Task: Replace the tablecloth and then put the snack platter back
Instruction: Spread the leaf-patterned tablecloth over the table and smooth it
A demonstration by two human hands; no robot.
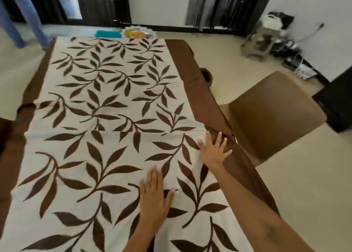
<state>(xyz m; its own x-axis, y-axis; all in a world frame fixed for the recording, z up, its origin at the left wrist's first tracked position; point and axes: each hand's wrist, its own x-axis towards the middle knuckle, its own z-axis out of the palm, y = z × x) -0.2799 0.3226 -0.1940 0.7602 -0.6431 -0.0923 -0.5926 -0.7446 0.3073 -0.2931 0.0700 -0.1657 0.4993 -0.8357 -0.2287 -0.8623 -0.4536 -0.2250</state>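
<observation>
A cream tablecloth [106, 118] with dark brown leaves and a brown border lies spread over the long table. My left hand [153, 196] rests flat on it near the front, fingers straight. Further right, my right hand [214, 150] lies flat with spread fingers at the cloth's right edge, where the cream part meets the brown border. The snack platter [138, 32] with yellow and orange snacks sits beyond the table's far end, next to a folded teal cloth [108, 33].
A brown chair [274, 114] stands close to the table's right side. Another person's legs in jeans [22, 19] are at the far left. A small stool [264, 36] and cables sit by the right wall. A dark cabinet [339, 103] is at the right edge.
</observation>
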